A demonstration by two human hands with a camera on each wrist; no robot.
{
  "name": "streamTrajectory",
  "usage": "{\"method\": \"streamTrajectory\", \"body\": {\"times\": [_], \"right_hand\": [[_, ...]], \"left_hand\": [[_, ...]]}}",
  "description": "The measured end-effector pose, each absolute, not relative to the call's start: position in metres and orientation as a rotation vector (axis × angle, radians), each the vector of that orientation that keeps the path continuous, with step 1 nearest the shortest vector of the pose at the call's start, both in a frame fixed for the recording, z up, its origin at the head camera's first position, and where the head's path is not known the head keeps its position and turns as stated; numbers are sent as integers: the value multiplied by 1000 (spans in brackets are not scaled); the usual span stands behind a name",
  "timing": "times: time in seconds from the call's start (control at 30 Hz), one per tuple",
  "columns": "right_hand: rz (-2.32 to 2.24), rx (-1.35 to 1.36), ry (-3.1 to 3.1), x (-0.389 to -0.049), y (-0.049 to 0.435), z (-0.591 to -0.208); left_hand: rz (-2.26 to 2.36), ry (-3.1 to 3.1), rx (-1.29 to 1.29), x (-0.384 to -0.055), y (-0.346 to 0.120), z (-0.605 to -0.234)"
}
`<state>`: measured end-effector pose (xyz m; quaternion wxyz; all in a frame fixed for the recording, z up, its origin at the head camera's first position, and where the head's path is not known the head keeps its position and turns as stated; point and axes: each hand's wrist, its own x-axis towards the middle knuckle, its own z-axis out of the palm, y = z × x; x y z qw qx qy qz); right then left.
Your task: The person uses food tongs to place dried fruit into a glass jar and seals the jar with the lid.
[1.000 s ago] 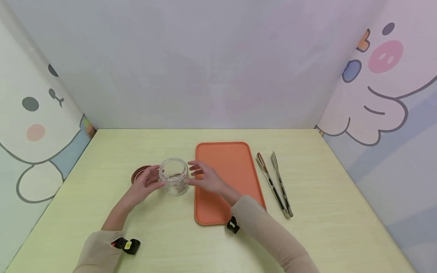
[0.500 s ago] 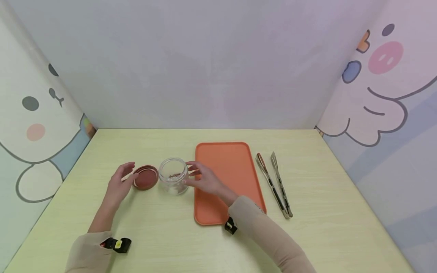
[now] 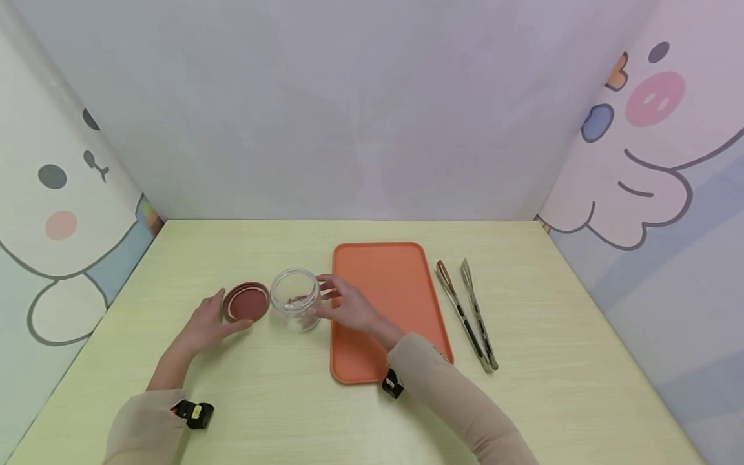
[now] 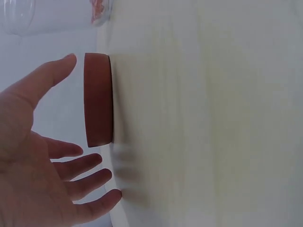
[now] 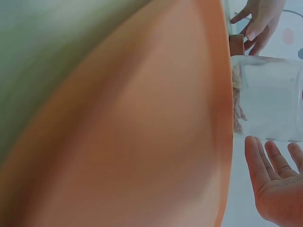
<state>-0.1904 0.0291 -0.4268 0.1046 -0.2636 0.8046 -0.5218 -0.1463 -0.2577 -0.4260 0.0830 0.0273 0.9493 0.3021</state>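
A reddish-brown round lid (image 3: 248, 305) lies on the table with its inside facing up. My left hand (image 3: 205, 326) is spread around the lid's near left side; in the left wrist view, the thumb and fingers of the hand (image 4: 40, 156) are extended around the lid (image 4: 98, 99), with a gap at the thumb. Right of the lid stands an uncovered clear jar (image 3: 295, 303). Brownish pieces (image 5: 237, 106) lie at its bottom. My right hand (image 3: 347, 307) is at the jar's right side, its fingers extended; the fingertips are at or almost at the glass.
An orange tray (image 3: 386, 278) lies right of the jar, under my right forearm. Metal tongs (image 3: 473, 316) with dark grips rest beyond it, arms spread. Patterned side walls and a pale back wall (image 3: 360, 116) border the table (image 3: 552, 400).
My left hand has left the jar's side, moved left and settled around the lid. The lid has shifted slightly left in the last half second. My right hand stays at the jar.
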Motion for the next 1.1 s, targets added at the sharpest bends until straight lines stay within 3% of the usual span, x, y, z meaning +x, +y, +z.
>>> {"method": "streamTrajectory", "body": {"times": [1.1], "right_hand": [[-1481, -743, 2348, -191, 19, -428]], "left_hand": [[748, 2919, -50, -155, -255, -428]]}}
